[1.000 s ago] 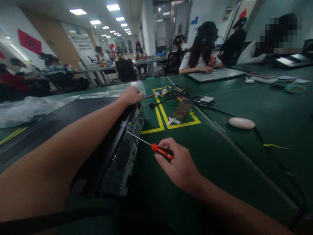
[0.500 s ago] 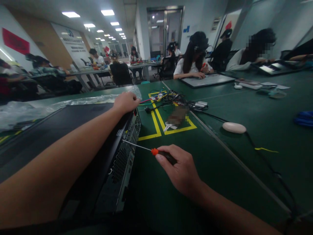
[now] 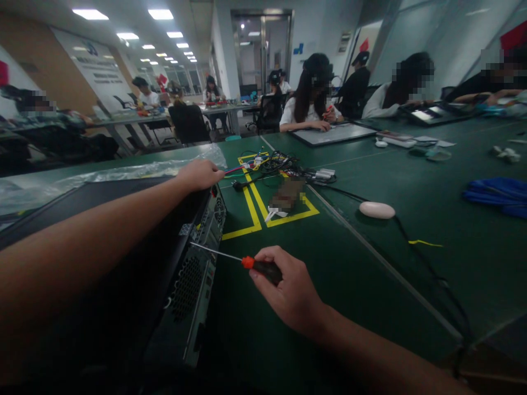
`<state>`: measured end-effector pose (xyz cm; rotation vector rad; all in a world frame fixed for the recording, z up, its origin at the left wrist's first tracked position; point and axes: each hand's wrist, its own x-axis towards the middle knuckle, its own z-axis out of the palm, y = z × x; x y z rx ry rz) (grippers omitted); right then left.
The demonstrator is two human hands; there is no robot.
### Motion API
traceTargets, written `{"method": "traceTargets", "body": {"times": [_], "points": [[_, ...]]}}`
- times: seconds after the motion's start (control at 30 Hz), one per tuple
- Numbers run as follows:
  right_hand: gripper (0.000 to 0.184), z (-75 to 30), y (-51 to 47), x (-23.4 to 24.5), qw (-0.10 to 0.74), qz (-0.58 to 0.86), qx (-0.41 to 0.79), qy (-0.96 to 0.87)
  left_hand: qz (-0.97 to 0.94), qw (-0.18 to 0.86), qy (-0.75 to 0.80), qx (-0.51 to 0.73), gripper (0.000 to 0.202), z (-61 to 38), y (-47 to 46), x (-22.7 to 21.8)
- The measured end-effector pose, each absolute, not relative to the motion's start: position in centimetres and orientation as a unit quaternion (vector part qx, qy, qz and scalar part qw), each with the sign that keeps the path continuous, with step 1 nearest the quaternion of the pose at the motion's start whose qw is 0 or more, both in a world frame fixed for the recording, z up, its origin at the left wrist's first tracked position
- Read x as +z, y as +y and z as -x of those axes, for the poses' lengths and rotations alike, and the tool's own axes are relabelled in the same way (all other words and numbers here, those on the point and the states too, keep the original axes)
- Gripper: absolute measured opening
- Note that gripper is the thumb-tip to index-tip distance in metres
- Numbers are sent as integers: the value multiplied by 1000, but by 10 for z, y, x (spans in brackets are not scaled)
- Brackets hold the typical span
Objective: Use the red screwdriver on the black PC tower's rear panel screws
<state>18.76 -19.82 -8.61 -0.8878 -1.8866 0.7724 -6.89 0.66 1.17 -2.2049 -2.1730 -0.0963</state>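
At eight o'clock the computer case (image 3: 164, 258) is touched, at ten, by the left hand (image 3: 200, 174), whose grip cannot be told. Toward six, the screwdriver (image 3: 248, 263), tip at the case's rear, is gripped by the right hand (image 3: 290, 291).

Rows of bright lights (image 3: 161, 14) run back along the pale ceiling (image 3: 123, 22) at left. Below them, a brown wall (image 3: 28, 52) adjoins a white sign panel (image 3: 86, 60) with blurred lettering. A metal-framed glass door (image 3: 263, 55) stands in the pale far wall (image 3: 321, 30), a small blue mark (image 3: 298, 48) beside it. Black chairs (image 3: 189, 123) stand near a long table (image 3: 119, 121), beyond the green bench (image 3: 349, 263).
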Motion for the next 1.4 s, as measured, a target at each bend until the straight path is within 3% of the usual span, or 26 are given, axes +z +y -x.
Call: {"method": "traceTargets", "body": {"times": [0.23,0.57,0.7,0.87,1.4], "points": [[13,-191,-197,-83,444,368,283,-766,727,-62,-681,-67,41,80,13,11],[9,-186,-196,-84,427,383,280,-770,718,-31,-691,-83,42,71,7,7],[20,-185,-200,-86,428,401,293,-755,722,-31,-686,-84,46,72,5,7],[11,-187,-198,-86,427,394,265,-769,724,-10,-684,-88,46,72,5,7],[13,-188,-197,-87,455,371,256,-767,743,17,-664,-77,50,74,4,7]]}}
